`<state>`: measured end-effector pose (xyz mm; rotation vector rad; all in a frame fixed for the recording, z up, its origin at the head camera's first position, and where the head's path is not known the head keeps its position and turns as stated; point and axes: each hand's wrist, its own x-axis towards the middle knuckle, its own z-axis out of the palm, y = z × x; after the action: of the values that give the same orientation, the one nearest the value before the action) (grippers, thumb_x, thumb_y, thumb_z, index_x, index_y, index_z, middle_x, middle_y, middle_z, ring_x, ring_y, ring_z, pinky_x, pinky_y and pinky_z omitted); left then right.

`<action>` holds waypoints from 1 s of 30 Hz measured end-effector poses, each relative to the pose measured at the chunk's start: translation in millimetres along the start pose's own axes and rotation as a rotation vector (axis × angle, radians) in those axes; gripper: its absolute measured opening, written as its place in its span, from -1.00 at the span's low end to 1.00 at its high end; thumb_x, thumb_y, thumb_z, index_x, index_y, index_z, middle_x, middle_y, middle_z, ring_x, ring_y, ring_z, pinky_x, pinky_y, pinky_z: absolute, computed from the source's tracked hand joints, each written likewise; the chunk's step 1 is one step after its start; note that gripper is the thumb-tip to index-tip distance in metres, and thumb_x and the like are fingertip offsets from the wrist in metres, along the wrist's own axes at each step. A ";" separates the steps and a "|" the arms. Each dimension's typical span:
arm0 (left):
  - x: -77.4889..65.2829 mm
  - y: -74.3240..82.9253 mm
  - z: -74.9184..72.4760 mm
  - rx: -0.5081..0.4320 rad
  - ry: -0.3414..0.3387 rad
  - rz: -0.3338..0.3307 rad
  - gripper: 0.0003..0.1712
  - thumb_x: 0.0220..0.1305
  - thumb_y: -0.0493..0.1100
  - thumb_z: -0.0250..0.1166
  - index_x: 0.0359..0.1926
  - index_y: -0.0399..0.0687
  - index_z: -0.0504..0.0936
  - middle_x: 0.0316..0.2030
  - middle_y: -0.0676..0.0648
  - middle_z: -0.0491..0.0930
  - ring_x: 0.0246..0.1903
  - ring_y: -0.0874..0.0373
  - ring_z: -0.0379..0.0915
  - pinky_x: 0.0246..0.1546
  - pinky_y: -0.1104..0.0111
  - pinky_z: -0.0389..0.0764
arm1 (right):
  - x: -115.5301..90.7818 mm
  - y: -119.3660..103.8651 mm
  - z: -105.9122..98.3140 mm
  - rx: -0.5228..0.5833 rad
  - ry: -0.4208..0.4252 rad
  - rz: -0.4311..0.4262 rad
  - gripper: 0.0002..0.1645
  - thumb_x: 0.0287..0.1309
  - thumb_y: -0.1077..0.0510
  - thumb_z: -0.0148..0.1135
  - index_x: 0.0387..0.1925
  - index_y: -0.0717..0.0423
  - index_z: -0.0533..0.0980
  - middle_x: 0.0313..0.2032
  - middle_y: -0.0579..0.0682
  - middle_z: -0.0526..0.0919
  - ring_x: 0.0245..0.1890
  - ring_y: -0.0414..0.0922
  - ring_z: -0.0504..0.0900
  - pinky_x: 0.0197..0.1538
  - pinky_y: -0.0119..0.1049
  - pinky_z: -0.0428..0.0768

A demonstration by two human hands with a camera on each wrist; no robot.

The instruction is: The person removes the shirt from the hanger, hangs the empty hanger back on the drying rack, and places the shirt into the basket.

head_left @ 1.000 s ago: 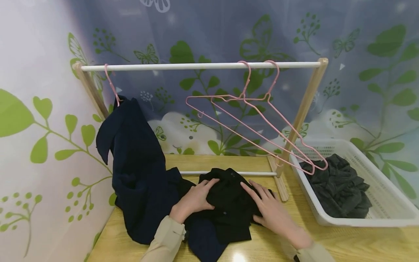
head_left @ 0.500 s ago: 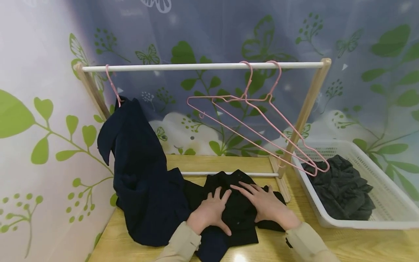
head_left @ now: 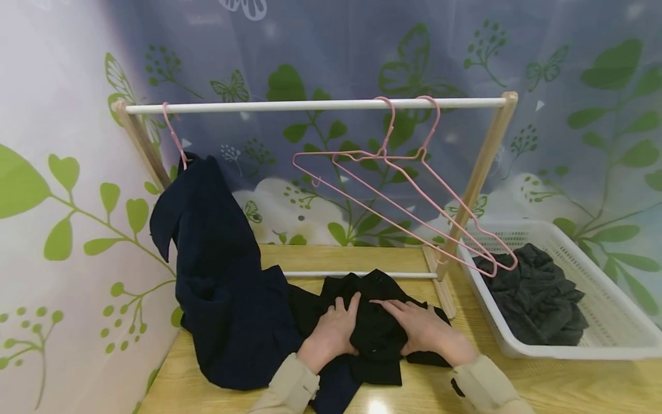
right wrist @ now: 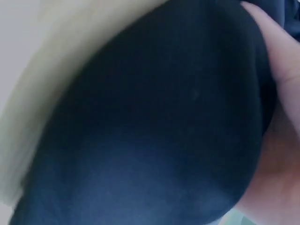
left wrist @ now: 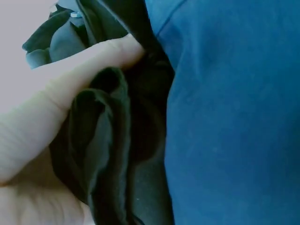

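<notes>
"Beige sleeves [head_left: 292, 382] are filling the bottom of my head view, nearest the lens. What are you getting on hands?"

"Starting with the left hand [head_left: 333, 330]: I'm seeing thumb and fingers clamping a bunched fold of the black garment [head_left: 376, 322]. The left wrist view is showing that fold sitting between them."

"And the right hand [head_left: 426, 330]?"

"Fingers are lying over the garment's other side. The right wrist view is showing thumb and palm against the cloth; whether they're gripping, I cannot tell."

"Garment position?"

"It's lying crumpled on the wooden table [head_left: 421, 388], between both hands, near the white lower rail [head_left: 305, 274]. Dark blue cloth [head_left: 338, 385] is showing beside the left wrist."

"Farther out, left side, I'm noting a navy garment [head_left: 217, 247] hanging from a pink hanger [head_left: 173, 132], its lower part resting on the table. Right side, a white basket [head_left: 595, 351] is holding a crumpled dark grey garment [head_left: 538, 299]."

"Above, two more pink hangers [head_left: 385, 152] are slanting from the white bar [head_left: 310, 106], wooden posts [head_left: 488, 155] supporting its ends. Farthest back, a leaf-and-butterfly curtain [head_left: 336, 52] is hanging."
</notes>
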<state>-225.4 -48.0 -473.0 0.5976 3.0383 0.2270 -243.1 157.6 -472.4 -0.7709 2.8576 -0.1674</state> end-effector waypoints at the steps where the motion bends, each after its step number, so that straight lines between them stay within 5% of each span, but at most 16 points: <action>1: -0.7 -0.5 0.9 0.030 0.022 0.013 0.24 -0.31 0.05 0.58 0.36 -0.07 0.05 0.03 -0.31 0.32 -0.18 -0.13 0.47 -0.32 0.24 0.57 | -1.2 -1.4 0.4 -0.008 0.013 0.001 0.37 -0.49 -0.08 0.60 0.38 -0.38 -0.03 0.31 -0.05 0.23 0.18 0.19 0.36 -0.04 0.43 0.25; 4: -1.3 -2.7 4.3 0.143 0.117 0.070 0.05 -0.23 -0.02 0.56 0.29 -0.12 0.21 -0.09 -0.26 0.43 -0.33 -0.04 0.51 -0.44 0.35 0.56 | -3.1 -6.6 2.8 -0.042 0.084 -0.018 0.31 -0.49 -0.06 0.60 0.36 -0.29 0.06 0.25 -0.03 0.32 0.08 0.14 0.46 -0.06 0.35 0.34; 9: 3.6 -6.0 7.9 0.231 0.268 0.137 -0.27 -0.15 -0.24 0.50 0.11 -0.05 0.40 -0.37 -0.16 0.52 -0.57 0.05 0.47 -0.64 0.40 0.46 | -3.3 -14.8 9.7 -0.152 0.282 -0.096 0.10 -0.45 -0.03 0.59 0.25 -0.07 0.28 -0.02 0.01 0.56 -0.33 -0.01 0.61 -0.31 -0.09 0.57; 16: 6.5 -3.1 3.1 0.222 0.261 0.172 -0.37 -0.11 -0.23 0.47 0.06 0.08 0.50 -0.43 -0.05 0.58 -0.59 0.10 0.47 -0.69 0.41 0.42 | -4.4 -18.0 12.4 -0.191 0.432 -0.107 -0.18 -0.36 0.00 0.56 0.07 0.00 0.46 -0.41 -0.08 0.63 -0.59 -0.15 0.53 -0.57 -0.33 0.46; 21: -0.5 4.2 -9.0 0.163 0.313 0.171 -0.39 -0.17 -0.21 0.48 0.01 0.14 0.54 -0.41 -0.02 0.59 -0.58 0.12 0.46 -0.72 0.40 0.37 | -16.4 -18.2 7.2 -0.149 0.540 -0.049 -0.29 -0.38 0.04 0.56 -0.03 -0.05 0.50 -0.45 -0.09 0.63 -0.63 -0.17 0.52 -0.62 -0.38 0.39; 26: -7.9 19.1 -19.7 0.133 0.479 0.203 -0.33 -0.22 -0.25 0.45 0.03 0.19 0.51 -0.35 -0.01 0.57 -0.55 0.14 0.44 -0.81 0.46 0.20 | -38.7 -15.6 1.8 -0.102 0.777 -0.049 -0.26 -0.48 0.14 0.60 -0.07 -0.08 0.50 -0.34 -0.05 0.61 -0.56 -0.10 0.58 -0.57 -0.28 0.49; 30: -11.2 31.1 -27.1 0.124 0.598 0.245 -0.25 -0.25 -0.27 0.45 0.08 0.22 0.47 -0.27 0.02 0.55 -0.43 0.16 0.46 -0.79 0.48 0.25 | -58.5 -11.7 -6.7 -0.125 0.918 -0.075 -0.20 -0.54 0.26 0.57 -0.04 -0.05 0.52 -0.25 0.00 0.57 -0.43 -0.04 0.61 -0.55 -0.22 0.53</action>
<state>-205.1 -27.5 -441.4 1.0900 3.5585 0.2667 -189.0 177.6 -455.8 -1.0281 3.7186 -0.4603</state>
